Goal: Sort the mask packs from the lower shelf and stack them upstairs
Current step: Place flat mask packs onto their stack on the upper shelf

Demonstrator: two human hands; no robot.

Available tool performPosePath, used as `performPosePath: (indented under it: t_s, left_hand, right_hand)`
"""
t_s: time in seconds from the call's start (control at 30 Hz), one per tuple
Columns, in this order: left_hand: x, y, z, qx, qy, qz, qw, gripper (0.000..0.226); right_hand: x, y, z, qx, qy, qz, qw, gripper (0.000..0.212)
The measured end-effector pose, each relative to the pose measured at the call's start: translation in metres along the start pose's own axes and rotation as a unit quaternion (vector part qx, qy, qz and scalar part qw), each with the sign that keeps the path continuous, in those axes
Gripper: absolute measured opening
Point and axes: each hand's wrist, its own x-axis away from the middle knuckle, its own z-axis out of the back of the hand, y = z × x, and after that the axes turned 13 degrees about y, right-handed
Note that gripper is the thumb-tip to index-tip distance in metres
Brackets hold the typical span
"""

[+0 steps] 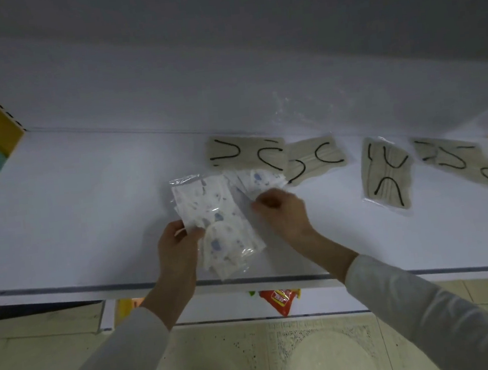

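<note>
Up on the white shelf (89,216), pretty much dead centre, both hands are busy with the blue-print packs. The left hand (177,246) has its fingers (192,232) curled and clamped on the near corner of one blue-print mask pack (206,210), which lies tilted with its far end aimed at about 11 o'clock. The right hand (282,214) sits just beside it at 3 o'clock, fingers (264,203) pinched together on the edge of a second blue-print pack (261,178). That one touches or overlaps the first, can't tell which.

Four beige packs (386,173) with black ear loops are spread loose from 1 to 3 o'clock of the hands, none stacked. Down at 6 o'clock, under the shelf lip, a red snack bag (282,300) pokes out.

Looks to me like the sort-by-kind step, with the printed ones getting gathered into one pile. The next move probably calls for squaring the two printed packs on top of each other, then pulling the beige ones into their own stack. The film looks slippery, so they'll likely slide unless the edges line up flat.
</note>
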Motion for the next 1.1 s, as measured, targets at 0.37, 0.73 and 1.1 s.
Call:
performPosePath:
  t_s: [0.37,0.73,1.1]
  left_hand:
    - [-0.015,0.006,0.031,-0.013,-0.019,-0.042,0.999,0.011]
    - [-0.017,0.002,0.032,-0.011,-0.062,-0.033,0.997,0.032]
    - [-0.009,0.000,0.000,0.102,-0.057,0.058,0.991,0.033]
  right_hand:
    - [-0.053,-0.015,-0.013,0.423,0.044,0.246,0.871,0.038]
    - [-0.059,-0.009,0.006,0.311,0.118,0.314,0.889,0.039]
    - [0.034,-0.007,-0.025,0.195,0.065,0.512,0.834,0.031]
